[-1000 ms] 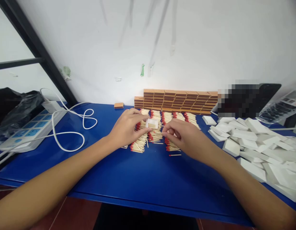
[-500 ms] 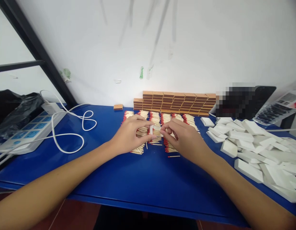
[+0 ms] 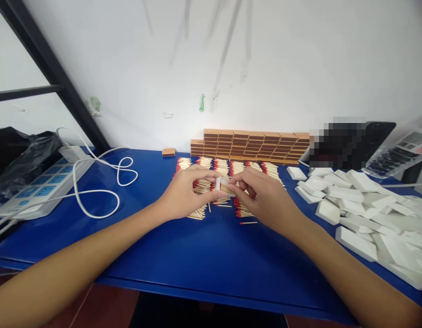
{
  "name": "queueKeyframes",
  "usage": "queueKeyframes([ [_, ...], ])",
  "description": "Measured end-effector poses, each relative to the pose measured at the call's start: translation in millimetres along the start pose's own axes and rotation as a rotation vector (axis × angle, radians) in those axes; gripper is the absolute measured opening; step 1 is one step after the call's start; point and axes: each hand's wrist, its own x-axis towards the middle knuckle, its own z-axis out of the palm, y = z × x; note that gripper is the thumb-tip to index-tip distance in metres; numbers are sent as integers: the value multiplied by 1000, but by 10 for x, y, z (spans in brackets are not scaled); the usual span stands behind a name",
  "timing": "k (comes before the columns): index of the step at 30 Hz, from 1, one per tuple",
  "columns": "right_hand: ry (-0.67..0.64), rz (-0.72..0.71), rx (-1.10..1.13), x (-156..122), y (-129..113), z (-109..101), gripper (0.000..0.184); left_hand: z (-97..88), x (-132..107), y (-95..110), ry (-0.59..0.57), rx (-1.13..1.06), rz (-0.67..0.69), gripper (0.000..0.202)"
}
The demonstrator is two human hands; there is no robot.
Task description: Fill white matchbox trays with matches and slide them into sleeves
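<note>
A small white matchbox tray (image 3: 218, 183) is held between the thumb and fingers of my left hand (image 3: 187, 192), above the rows of matches. My right hand (image 3: 262, 193) is closed in a pinch at the tray's right end, on a few matches (image 3: 225, 187) that lie partly in the tray; its fingertips cover their ends. Beneath and behind both hands, red-headed matches (image 3: 220, 167) lie in several rows on the blue table (image 3: 204, 255). A single loose match (image 3: 248, 223) lies in front of the rows.
Closed matchboxes (image 3: 238, 146) are stacked along the wall, with one matchbox (image 3: 168, 152) apart at left. White trays (image 3: 351, 200) are heaped at right, near a phone (image 3: 375, 141) and a plastic bottle (image 3: 395, 155). A power strip (image 3: 43, 189) with a white cable (image 3: 95, 214) occupies the left.
The tray has shifted very slightly right and tilted a little between my hands. Both hands keep nearly the same place and grip.
</note>
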Motion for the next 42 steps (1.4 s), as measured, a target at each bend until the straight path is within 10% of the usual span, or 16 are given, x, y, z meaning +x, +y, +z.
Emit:
queueKeyframes([
  [5, 38, 41, 0, 15, -25, -54, 10, -29, 43, -91, 77, 5, -29, 37],
  [16, -381, -2, 5, -45, 51, 39, 15, -49, 66, -170, 137, 71, -39, 37],
  [42, -316, -32, -10, -67, 80, 133, 14, -65, 61, -137, 119, 135, 17, 36],
])
